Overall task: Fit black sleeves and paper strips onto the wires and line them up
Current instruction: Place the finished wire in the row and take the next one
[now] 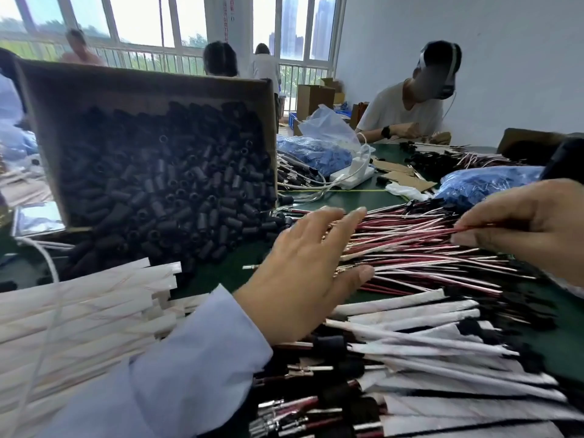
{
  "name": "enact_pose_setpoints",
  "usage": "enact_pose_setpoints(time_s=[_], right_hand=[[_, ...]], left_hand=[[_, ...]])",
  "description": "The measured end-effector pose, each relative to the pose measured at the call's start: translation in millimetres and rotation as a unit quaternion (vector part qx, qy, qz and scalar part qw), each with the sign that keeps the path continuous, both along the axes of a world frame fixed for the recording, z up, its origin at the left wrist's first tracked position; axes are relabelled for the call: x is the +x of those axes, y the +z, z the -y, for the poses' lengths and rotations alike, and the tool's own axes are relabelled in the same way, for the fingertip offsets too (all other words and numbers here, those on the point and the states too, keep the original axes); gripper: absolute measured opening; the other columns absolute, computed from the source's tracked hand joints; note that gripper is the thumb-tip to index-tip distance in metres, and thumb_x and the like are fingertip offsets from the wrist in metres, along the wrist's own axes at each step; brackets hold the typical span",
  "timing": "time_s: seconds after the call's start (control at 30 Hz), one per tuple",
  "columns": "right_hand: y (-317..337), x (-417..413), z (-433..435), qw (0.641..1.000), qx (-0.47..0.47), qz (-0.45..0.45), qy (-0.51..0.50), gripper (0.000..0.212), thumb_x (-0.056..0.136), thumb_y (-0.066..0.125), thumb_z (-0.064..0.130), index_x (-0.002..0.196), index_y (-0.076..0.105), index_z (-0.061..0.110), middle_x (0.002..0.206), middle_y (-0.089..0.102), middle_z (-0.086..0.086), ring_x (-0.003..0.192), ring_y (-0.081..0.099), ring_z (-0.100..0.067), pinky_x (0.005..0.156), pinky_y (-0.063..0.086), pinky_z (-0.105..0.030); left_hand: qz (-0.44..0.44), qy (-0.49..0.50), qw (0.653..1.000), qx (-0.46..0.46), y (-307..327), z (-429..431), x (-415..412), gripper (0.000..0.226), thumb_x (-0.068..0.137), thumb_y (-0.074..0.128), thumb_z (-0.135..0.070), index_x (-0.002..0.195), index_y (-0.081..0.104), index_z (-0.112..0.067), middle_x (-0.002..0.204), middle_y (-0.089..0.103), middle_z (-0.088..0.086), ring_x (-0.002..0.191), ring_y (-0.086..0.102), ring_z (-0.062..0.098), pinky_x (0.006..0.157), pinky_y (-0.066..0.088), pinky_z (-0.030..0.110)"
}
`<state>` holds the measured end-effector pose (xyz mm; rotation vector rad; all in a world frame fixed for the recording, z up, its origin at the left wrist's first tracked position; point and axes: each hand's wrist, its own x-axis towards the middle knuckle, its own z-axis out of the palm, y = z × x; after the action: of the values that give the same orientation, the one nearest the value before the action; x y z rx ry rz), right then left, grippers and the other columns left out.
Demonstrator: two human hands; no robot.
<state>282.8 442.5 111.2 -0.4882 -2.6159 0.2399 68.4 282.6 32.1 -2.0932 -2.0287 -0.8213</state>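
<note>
left hand [303, 270]: grip spread, fingers straight, palm down over wires [410, 248] | right hand [521, 229]: grip pinching red wire [462, 229], thumb to forefinger

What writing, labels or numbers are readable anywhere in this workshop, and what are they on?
White pillar: a column of red marks, too blurred to read.
Cardboard box of black sleeves: no print visible.
Paper strips, blue bag: no text visible.
Red wire pinched by the right hand: no marking visible.
Nothing here is readable.
</note>
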Motion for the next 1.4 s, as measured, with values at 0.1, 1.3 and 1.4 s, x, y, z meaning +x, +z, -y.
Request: enact_pose_setpoints(time_s=[0.1,1.3,1.4], right_hand=[[-1.2,8.9,-4.3,0.999,-0.045,0.002,-0.026,0.022,0.073,0.059,0.075,0.070,0.066,0.055,0.065,0.065,0.016,0.060,0.059,0.003,0.062,0.043,-0.012],[-78.9,-108.1,78.9,0.981,-0.004,-0.186,0.045,0.027,0.092,0.051,0.032,0.095,0.073,0.017,0.072,0.069,0.004,0.065,0.062,-0.016,0.060,0.053,-0.036],[-79.0,-110.6,78.3,0.982,-0.011,-0.189,0.022,0.032,0.094,0.047,0.038,0.086,0.071,0.018,0.062,0.061,0.005,0.060,0.055,-0.010,0.055,0.048,-0.034]], left_hand=[[0.079,-0.084,0.989,-0.098,11.1,6.6,-8.5,0.044,0.094,0.032,-0.051,0.111,0.061,-0.022,0.081,0.060,-0.007,0.079,0.059,0.010,0.080,0.048,0.030],[0.292,-0.039,0.955,-0.028,49.5,74.4,-64.7,0.011,0.088,0.046,-0.030,0.081,0.047,-0.022,0.066,0.060,-0.005,0.056,0.054,0.008,0.056,0.044,0.023],[0.242,-0.015,0.970,-0.003,48.8,54.6,-65.2,0.029,0.099,0.035,-0.044,0.098,0.056,-0.024,0.061,0.054,-0.026,0.056,0.048,-0.007,0.056,0.037,0.007]])
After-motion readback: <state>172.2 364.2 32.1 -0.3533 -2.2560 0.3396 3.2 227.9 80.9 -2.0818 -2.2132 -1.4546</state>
